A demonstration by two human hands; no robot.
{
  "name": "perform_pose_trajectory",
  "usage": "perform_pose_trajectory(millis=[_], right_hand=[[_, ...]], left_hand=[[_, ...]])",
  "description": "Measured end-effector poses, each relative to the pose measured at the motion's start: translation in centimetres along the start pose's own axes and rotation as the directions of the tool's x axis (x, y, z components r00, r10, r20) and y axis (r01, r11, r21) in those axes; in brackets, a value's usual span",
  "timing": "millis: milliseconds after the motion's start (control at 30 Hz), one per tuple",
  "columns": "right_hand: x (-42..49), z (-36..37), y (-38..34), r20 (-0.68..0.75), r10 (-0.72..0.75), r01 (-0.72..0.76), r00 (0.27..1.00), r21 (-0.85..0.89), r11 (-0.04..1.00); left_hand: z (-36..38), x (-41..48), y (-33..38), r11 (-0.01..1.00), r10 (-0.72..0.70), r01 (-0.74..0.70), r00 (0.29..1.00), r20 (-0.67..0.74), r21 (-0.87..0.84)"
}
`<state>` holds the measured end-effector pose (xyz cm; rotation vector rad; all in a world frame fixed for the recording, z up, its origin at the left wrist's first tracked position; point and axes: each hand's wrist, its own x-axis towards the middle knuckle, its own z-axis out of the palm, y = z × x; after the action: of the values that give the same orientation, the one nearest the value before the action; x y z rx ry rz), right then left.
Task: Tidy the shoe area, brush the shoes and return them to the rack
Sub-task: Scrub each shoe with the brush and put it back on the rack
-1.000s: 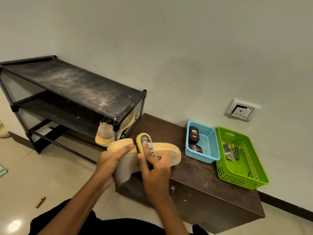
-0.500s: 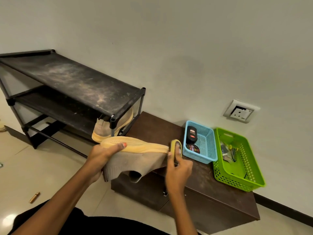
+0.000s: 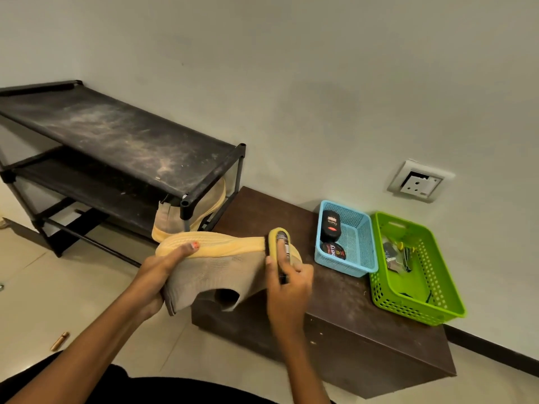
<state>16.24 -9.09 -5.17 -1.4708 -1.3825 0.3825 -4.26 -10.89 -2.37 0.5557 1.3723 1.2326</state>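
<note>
Left hand (image 3: 154, 275): curled round the left end of the shoe (image 3: 221, 266), thumb on its yellow sole.
Right hand (image 3: 287, 284): fingers closed round the brush (image 3: 278, 240), which is set against the sole's right end.
Shoe: sole-up between both hands, over the cabinet (image 3: 344, 301) corner.
Second shoe (image 3: 169, 223): beyond the left hand, on a lower shelf of the rack (image 3: 116, 138).
Blue basket (image 3: 357, 249): right of the right hand, holding a bottle (image 3: 331, 225) and a tin (image 3: 333, 252).
Green basket (image 3: 408, 309): just beside it, farther right.

Head view: worn on the person's head, high over the scene
Facing: forward and down, toward the wall (image 3: 291, 83)
Nearness: close above the counter (image 3: 335, 294), rack (image 3: 116, 132) at left
</note>
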Motion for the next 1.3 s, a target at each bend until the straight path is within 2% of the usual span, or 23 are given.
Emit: perform_pose_trajectory(millis=[100,133,200,300,333,400,467,533,600,667,767,833,933,1033,1067,1133,1200,1300], right_hand=[[2.0,-1.8,3.9,-0.065,0.291,-0.289,0.955,0.042,0.957],[2.3,-1.9,4.5,-0.080,0.335,-0.330,0.939,0.071,0.941],[2.2,-1.2,3.4,-0.025,0.298,-0.295,0.954,0.087,0.952],[1.6,-0.7,1.6,0.079,0.128,-0.133,0.989,0.073,0.988],[1.8,-0.8,2.4,0.075,0.132,-0.136,0.988,0.056,0.989],[2.3,-1.3,4.8,0.056,0.259,-0.262,0.964,0.052,0.964],[2.4,-1.7,5.7,0.048,0.379,-0.382,0.924,0.140,0.913],[2.4,-1.1,4.7,0.096,0.326,-0.339,0.940,0.180,0.924],[2.1,-0.9,3.3,0.139,0.278,-0.297,0.950,0.142,0.944],[2.1,-1.1,4.1,0.111,0.321,-0.334,0.941,0.131,0.934],[2.1,-1.4,5.4,0.088,0.486,-0.493,0.870,0.182,0.851],[2.0,-0.5,4.8,0.107,0.421,-0.434,0.901,0.222,0.873],[1.9,-0.1,3.7,0.095,0.345,-0.357,0.934,0.181,0.916],[2.1,-0.5,4.6,0.042,0.497,-0.497,0.867,0.158,0.854],[2.3,-0.5,4.2,0.040,0.498,-0.496,0.866,0.179,0.849],[2.1,0.2,1.6,0.036,0.326,-0.327,0.945,0.158,0.932],[0.4,1.5,-2.0,0.112,0.066,-0.081,0.992,0.137,0.987],[-3.5,2.6,-5.0,0.286,-0.229,0.214,0.931,0.083,0.973]], left_hand=[[-0.2,-0.2,-0.1,1.000,0.002,-0.003,1.000,0.010,0.008],[-0.4,-0.1,-0.1,1.000,0.000,0.000,1.000,0.011,0.008],[-0.7,0.0,0.2,1.000,-0.012,0.012,1.000,0.015,-0.004],[-0.9,0.3,0.4,1.000,-0.012,0.012,0.999,0.035,0.001],[-0.9,0.2,0.3,1.000,-0.014,0.014,0.999,0.046,0.003],[-1.0,0.2,0.1,1.000,-0.016,0.016,0.999,0.052,0.002],[-1.2,0.3,0.1,1.000,-0.022,0.023,0.999,0.040,-0.010],[-1.5,0.5,0.3,0.999,-0.044,0.044,0.999,0.022,-0.029],[-1.7,0.7,0.2,0.998,-0.048,0.048,0.999,0.026,-0.029],[-1.8,0.6,0.2,0.998,-0.045,0.046,0.998,0.032,-0.032],[-2.0,0.5,0.1,0.999,-0.041,0.042,0.999,0.024,-0.025],[-2.3,0.7,0.2,0.997,-0.059,0.059,0.998,0.003,-0.052],[-2.5,0.8,0.1,0.997,-0.066,0.067,0.998,0.007,-0.041],[-2.4,0.5,0.0,0.997,-0.056,0.056,0.998,-0.003,-0.052],[-2.4,0.5,0.0,0.997,-0.050,0.049,0.999,-0.005,-0.054],[-2.4,0.7,-0.1,0.997,-0.047,0.046,0.999,-0.010,-0.060],[-2.0,0.6,-0.1,0.998,-0.043,0.043,0.999,0.002,-0.047],[-1.6,0.5,-0.2,0.999,-0.036,0.038,0.999,0.040,-0.027]])
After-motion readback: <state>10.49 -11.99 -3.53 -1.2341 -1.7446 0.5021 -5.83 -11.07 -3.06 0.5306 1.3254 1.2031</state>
